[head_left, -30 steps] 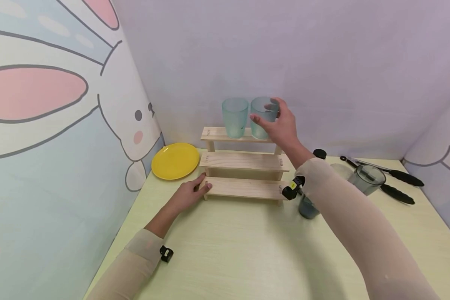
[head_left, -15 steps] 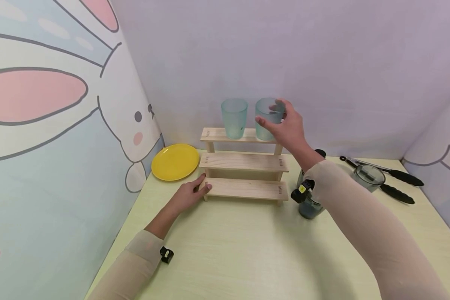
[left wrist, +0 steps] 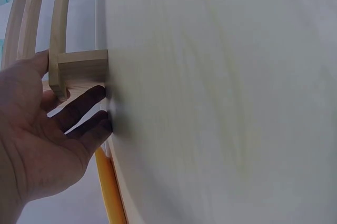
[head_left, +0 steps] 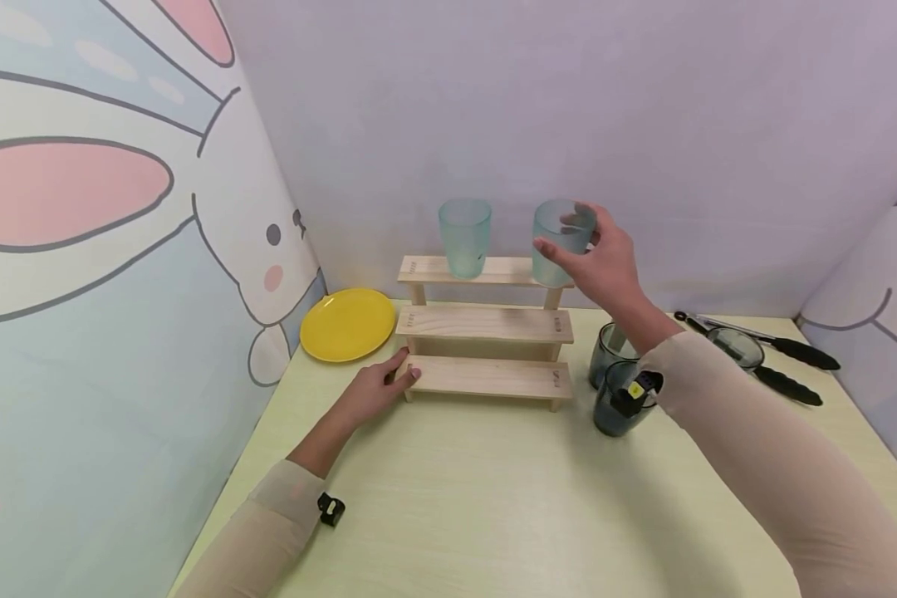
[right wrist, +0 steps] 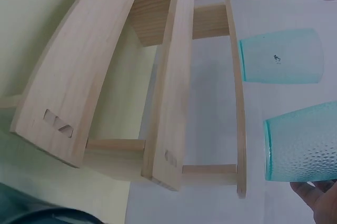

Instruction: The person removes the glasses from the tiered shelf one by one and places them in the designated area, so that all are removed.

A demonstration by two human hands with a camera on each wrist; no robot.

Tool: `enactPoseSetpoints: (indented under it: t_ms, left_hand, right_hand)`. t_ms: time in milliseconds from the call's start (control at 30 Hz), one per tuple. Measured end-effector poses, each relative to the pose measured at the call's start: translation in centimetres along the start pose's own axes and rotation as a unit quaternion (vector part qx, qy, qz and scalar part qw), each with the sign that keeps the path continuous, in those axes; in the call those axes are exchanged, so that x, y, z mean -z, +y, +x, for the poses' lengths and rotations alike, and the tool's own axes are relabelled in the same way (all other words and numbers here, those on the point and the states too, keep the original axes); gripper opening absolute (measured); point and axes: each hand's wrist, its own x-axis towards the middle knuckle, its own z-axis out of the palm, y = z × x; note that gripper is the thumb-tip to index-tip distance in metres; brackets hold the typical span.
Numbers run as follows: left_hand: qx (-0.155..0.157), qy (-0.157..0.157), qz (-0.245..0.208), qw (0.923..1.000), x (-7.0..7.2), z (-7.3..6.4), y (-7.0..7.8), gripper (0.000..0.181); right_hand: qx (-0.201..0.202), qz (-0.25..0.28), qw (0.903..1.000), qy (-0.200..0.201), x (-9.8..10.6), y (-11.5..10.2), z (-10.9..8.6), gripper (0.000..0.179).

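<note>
My right hand (head_left: 615, 264) grips a translucent teal tumbler (head_left: 551, 272), thumb on its near side and fingers behind. In the right wrist view, a narrow gap shows between the tumbler's base (right wrist: 267, 153) and the top shelf (right wrist: 240, 129). A second teal tumbler (head_left: 466, 241) stands upright on the top tier of the three-tier wooden rack (head_left: 486, 324), left of the first. At the rack's lower left, my left hand (head_left: 370, 394) holds the end of the bottom shelf (left wrist: 59, 45) between thumb and fingers. Its other fingers (left wrist: 79, 105) spread below the shelf, by the table.
Left of the rack lies a yellow plate (head_left: 347, 325). Dark glasses (head_left: 611, 411) stand to the right, partly behind my right forearm. Farther right are a grey glass (head_left: 736, 345) and black-handled utensils (head_left: 803, 353). A wall (head_left: 680, 166) rises close behind the rack.
My right hand has carried its tumbler rightward, away from the other tumbler, to the right end of the top tier. The left hand stays at the rack's lower left.
</note>
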Motion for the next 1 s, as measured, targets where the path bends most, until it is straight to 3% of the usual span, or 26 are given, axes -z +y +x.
enactPoseSetpoints:
  t_ms: [1000]
  left_hand:
    - [-0.003,0.002,0.004,1.0,0.0,0.1,-0.1,0.083]
  right_hand:
    - [-0.033,-0.053,0.9979,0.015,6.0,3.5,-4.0,0.093]
